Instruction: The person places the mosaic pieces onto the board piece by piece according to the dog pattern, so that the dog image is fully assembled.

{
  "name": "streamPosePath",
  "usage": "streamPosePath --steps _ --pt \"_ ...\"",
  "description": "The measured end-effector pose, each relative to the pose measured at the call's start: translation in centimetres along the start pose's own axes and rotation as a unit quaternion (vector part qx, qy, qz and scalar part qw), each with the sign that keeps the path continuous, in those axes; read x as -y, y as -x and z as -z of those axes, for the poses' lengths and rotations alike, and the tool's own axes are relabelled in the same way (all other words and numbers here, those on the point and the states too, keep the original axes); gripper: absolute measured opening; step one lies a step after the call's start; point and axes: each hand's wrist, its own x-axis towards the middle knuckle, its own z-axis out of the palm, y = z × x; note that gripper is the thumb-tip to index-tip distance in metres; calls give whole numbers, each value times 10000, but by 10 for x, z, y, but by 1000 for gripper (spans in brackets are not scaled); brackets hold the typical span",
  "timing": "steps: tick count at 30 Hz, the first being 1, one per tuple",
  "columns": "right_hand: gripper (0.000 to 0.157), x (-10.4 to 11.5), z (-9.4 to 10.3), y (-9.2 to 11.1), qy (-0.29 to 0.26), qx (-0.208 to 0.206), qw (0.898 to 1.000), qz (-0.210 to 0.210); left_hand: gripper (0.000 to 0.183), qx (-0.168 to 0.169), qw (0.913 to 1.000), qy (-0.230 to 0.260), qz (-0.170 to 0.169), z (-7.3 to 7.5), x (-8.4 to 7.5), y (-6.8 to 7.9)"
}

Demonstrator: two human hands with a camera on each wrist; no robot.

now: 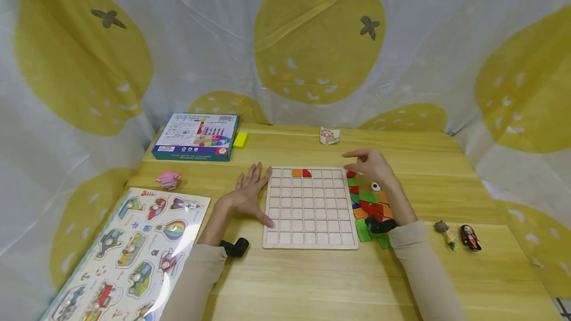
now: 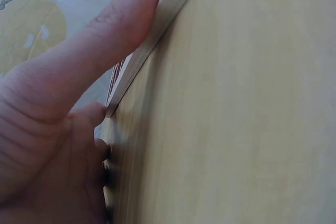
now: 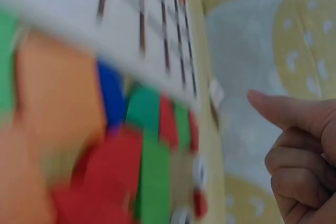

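A pale wooden grid board [image 1: 309,245] lies on the table between the hands. Two pieces sit in its far row: an orange square [image 1: 297,173] and, beside it, a red rounded piece [image 1: 307,173]. My left hand [image 1: 244,201] is spread along the board's left side, with thumb and index fingertip at its edge. Above the far right corner hovers my right hand [image 1: 372,166], thumb and index finger apart and nothing visible between them. Loose coloured pieces [image 3: 113,166], in red, green, orange and blue, lie along the board's right side, partly hidden by the right wrist.
At left lies a vehicle puzzle board [image 1: 147,246], with a pink toy [image 1: 169,180] behind it. A game box [image 1: 196,135] and yellow block [image 1: 240,140] stand farther back. A small printed paper [image 1: 329,135] lies behind the grid. Two small figures [image 1: 470,238] are at right.
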Motion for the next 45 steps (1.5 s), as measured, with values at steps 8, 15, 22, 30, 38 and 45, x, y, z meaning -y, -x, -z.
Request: streamPosePath --steps 8,15,22,30,38,45 --pt "43 -54 33 19 348 -452 9957 -728 147 34 10000 10 15 -2 2 2" --pt "40 -56 35 16 257 -461 9943 -924 147 1 10000 -66 22 -2 3 0" --pt "47 -52 40 18 115 -271 9901 -1373 148 -20 10000 -46 15 -1 3 0" --pt "36 -35 26 13 499 -631 9907 -1095 148 22 10000 -49 56 -2 4 0" --pt "27 19 -42 -12 -179 -115 9979 -615 147 20 10000 46 82 -2 2 1" --pt "26 51 -102 -33 -575 518 9961 -415 147 13 10000 9 76 -2 2 0"
